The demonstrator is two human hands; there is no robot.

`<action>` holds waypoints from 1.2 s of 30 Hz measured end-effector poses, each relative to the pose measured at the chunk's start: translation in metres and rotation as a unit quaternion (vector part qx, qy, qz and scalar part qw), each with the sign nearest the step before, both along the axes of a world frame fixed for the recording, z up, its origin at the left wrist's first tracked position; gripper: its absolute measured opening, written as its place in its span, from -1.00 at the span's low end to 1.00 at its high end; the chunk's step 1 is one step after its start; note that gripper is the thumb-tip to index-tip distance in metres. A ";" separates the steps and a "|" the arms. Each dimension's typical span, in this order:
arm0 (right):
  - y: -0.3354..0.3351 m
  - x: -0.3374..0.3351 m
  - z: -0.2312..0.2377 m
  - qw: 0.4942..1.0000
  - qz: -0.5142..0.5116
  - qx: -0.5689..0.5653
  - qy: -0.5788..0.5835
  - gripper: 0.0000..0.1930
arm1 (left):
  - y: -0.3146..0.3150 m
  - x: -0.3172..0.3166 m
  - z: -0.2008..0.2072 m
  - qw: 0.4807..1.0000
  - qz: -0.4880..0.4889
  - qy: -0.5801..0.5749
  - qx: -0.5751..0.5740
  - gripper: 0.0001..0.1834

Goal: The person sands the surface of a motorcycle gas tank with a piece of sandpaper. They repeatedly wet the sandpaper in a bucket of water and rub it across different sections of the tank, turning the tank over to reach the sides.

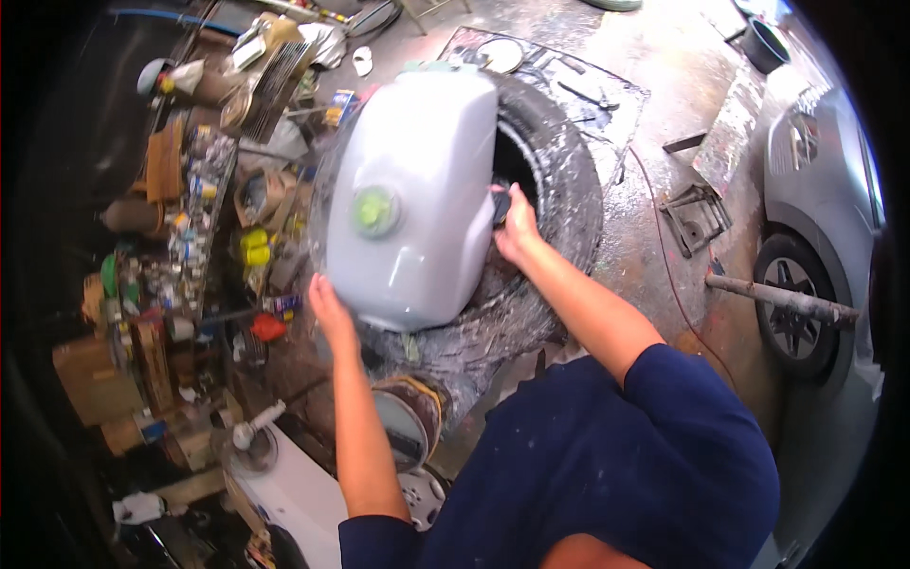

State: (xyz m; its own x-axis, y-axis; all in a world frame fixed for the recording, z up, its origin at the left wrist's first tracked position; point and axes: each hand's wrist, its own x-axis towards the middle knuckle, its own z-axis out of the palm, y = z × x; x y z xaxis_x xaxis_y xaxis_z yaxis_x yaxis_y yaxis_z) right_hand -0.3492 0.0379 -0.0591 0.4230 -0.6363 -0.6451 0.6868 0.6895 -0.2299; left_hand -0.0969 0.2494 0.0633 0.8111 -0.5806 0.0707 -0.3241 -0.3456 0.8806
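Note:
A glossy grey motorcycle fuel tank (417, 142), its round filler opening covered in green tape (375, 211), rests on a large worn tyre (569, 180). My left hand (331, 308) is at the tank's near left edge with its fingers stretched out. Whether the fingertips touch the tank, I cannot tell. On the other side, my right hand (518, 226) is closed against the tank's right flank. Something small and dark (500, 207) shows at its fingers, but its kind is unclear.
Cluttered shelves of cans and bottles (194, 228) line the left. A bucket (403, 431) stands by my left forearm. To the right are a metal stand (697, 216), a thin hose (656, 223), a pipe (782, 297) and a grey car (820, 180). Tools (586, 98) lie beyond the tyre.

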 end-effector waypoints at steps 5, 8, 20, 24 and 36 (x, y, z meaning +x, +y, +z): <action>-0.021 0.004 -0.009 1.000 -0.006 -0.013 -0.010 -0.40 | 0.017 -0.085 -0.001 0.959 0.164 0.228 -0.036 -0.51; -0.020 0.009 -0.004 0.999 0.047 -0.012 -0.017 -0.40 | 0.020 -0.118 0.000 0.941 0.169 0.277 -0.098 -0.51; -0.008 0.014 0.046 0.994 0.083 -0.042 0.055 -0.35 | 0.016 -0.132 0.010 0.945 0.068 0.299 -0.116 -0.57; 0.009 0.003 0.056 0.994 0.067 -0.034 0.075 -0.35 | 0.027 -0.130 0.023 0.974 0.012 0.198 -0.108 -0.54; 0.017 -0.009 0.035 0.980 0.087 -0.131 0.118 -0.43 | 0.022 -0.142 0.063 0.991 0.128 -0.048 -0.010 -0.52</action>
